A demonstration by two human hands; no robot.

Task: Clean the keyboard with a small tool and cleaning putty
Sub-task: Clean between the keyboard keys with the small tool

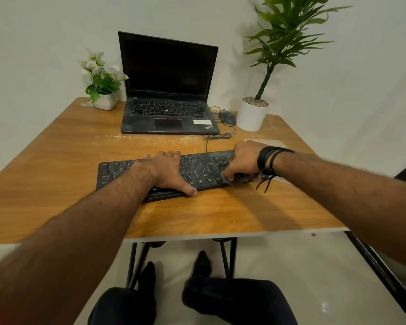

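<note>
The left hand [167,171] lies flat, fingers spread, bracing the black keyboard [199,170] so it won't slide, while the right hand [243,160] curls around grey cleaning putty [240,178] (partly hidden), pressing it onto the right-end keys.

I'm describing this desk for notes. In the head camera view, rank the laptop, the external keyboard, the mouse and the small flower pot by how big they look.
1. laptop
2. keyboard, partly covered by both hands
3. small flower pot
4. mouse
The pot and mouse look close in size; they are ranked loosely.
</note>
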